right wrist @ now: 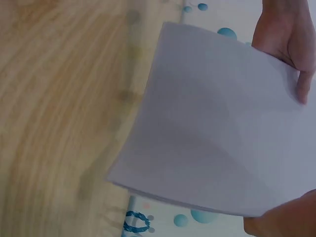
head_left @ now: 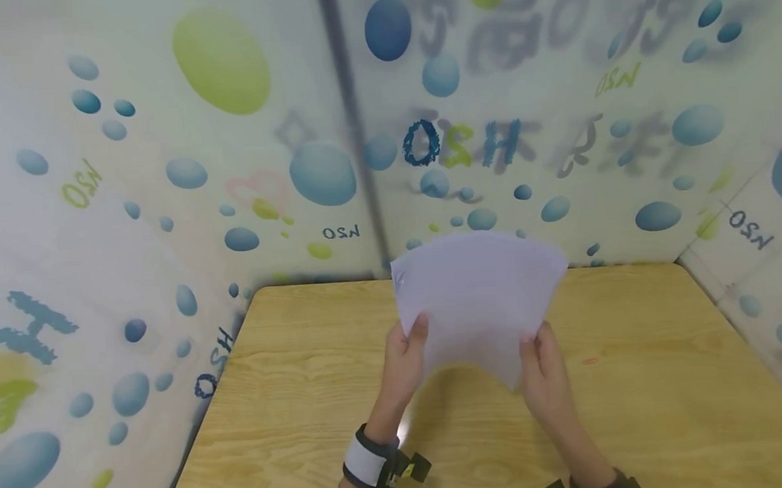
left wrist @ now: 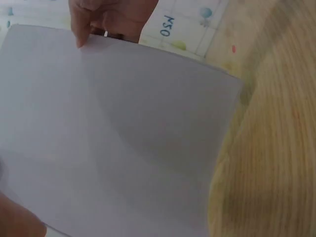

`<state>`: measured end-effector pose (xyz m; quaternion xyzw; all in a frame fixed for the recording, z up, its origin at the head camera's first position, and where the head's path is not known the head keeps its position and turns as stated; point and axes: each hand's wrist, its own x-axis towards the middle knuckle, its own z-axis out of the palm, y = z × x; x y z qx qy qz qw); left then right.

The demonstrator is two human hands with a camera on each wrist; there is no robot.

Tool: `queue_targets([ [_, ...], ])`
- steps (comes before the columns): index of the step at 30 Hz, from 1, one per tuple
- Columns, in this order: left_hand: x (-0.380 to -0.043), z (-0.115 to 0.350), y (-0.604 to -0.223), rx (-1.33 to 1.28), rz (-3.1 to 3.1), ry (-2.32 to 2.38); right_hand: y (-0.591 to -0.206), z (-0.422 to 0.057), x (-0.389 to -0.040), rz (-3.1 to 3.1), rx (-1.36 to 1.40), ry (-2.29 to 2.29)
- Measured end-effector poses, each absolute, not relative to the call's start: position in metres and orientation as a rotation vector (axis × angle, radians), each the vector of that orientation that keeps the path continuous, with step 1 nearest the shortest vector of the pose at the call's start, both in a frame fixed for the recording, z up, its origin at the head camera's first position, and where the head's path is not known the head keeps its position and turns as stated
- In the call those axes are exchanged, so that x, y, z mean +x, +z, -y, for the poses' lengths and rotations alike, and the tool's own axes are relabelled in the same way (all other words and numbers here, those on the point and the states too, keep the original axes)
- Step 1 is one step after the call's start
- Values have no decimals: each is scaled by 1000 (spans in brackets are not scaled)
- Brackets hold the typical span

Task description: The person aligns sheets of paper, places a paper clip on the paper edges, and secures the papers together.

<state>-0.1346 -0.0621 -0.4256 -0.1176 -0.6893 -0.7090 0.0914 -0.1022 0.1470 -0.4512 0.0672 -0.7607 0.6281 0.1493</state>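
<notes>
A stack of white paper sheets (head_left: 477,291) is held up over the wooden table, bowed in a curve. My left hand (head_left: 404,358) grips its left edge, thumb on the near face and fingers behind. On the opposite edge my right hand (head_left: 546,375) pinches the sheets the same way. In the left wrist view the paper (left wrist: 138,128) looks blank, with the right hand (left wrist: 113,17) at its far edge. From the right wrist view, several layered edges show along the side of the stack (right wrist: 212,118), and the left hand (right wrist: 291,39) holds the far side.
The light wooden table (head_left: 305,376) reaches back to a white wall (head_left: 265,155) printed with blue and green spots and letters. A small red mark (head_left: 590,361) lies on the tabletop right of the hands. Each wrist wears a dark strap; the left strap (head_left: 366,460) has a white panel.
</notes>
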Motion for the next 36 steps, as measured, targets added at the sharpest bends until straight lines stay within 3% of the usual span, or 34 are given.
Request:
queue_targets([
  [28,-131,59,-444,-214,2071,-2137,-477,-137,-100,2106,230,1831],
  [36,-131,62,-437,-217,2084,-1923,-472,-140,-98,2109,177,1802],
])
